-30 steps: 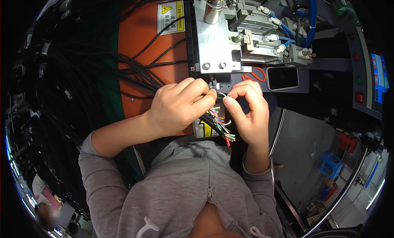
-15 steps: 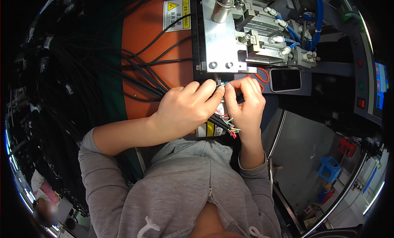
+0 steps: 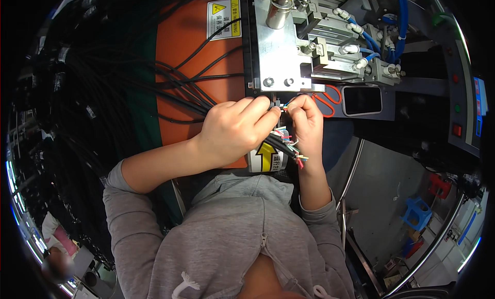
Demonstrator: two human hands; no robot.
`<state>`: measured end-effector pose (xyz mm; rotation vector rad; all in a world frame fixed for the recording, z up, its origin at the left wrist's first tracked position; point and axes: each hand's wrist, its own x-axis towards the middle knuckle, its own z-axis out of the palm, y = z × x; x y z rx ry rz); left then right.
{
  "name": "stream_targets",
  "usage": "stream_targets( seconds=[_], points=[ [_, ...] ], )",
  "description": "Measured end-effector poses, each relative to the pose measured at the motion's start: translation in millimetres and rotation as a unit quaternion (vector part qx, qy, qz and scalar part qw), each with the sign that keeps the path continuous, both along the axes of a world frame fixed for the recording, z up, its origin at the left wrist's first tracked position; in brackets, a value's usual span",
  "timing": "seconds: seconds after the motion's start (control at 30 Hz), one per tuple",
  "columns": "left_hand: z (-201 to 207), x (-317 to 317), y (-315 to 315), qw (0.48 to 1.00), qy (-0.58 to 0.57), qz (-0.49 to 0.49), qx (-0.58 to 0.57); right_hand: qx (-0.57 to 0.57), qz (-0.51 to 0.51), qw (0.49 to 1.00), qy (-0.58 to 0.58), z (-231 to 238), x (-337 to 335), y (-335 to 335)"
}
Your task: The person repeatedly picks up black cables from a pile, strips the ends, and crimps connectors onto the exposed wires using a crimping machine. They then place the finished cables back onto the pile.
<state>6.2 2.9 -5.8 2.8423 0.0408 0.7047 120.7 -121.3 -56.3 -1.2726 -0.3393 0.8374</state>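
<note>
Just below the machine's metal plate, my left hand (image 3: 232, 127) is closed in a pinch around the end of a black cable. From that end, thin coloured wires (image 3: 285, 108) stick out. My right hand (image 3: 308, 126) pinches these wires between thumb and forefinger, its tips close beside the left ones. Under my hands lies a bundle of black cables (image 3: 278, 142) with stripped ends, showing red, white, green and blue wires. Its ends reach toward my right wrist. My fingers partly hide the held cable.
Ahead stands a machine with a metal plate (image 3: 278, 56), cylinders and blue air hoses (image 3: 401, 25). Red-handled scissors (image 3: 330, 102) and a phone (image 3: 362, 101) lie to the right. Long black cables (image 3: 193, 92) cross the orange surface (image 3: 175, 41) from the left. A control panel (image 3: 461, 108) stands far right.
My right hand has shifted slightly left, its fingers drawn in around the wires. More of the scissors' handles shows. The left hand stays at nearly the same place.
</note>
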Motion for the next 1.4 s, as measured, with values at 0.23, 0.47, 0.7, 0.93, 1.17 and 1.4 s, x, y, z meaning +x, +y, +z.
stream_targets(
  seconds=[0.23,0.47,0.7,0.93,1.17,1.4],
  points=[
    [4,2,3,1.0,0.023,0.0,0.008,-0.015,-0.02,0.998,-0.053,-1,-1,1],
    [12,-9,-2,0.997,0.073,0.029,0.013,-0.04,-0.059,0.983,-0.167,-2,-3,0],
    [12,-14,4,0.995,0.093,0.037,-0.018,0.131,0.145,0.872,-0.448,31,15,0],
    [29,-9,8,0.987,-0.105,-0.109,-0.053,0.167,0.003,0.88,-0.444,38,12,-23],
    [18,-2,9,0.981,-0.092,-0.074,-0.156,0.115,-0.133,0.869,-0.462,37,-11,3],
    [16,-3,6,0.984,-0.092,-0.061,-0.139,0.088,-0.029,0.965,-0.247,40,-5,0]
  ],
)
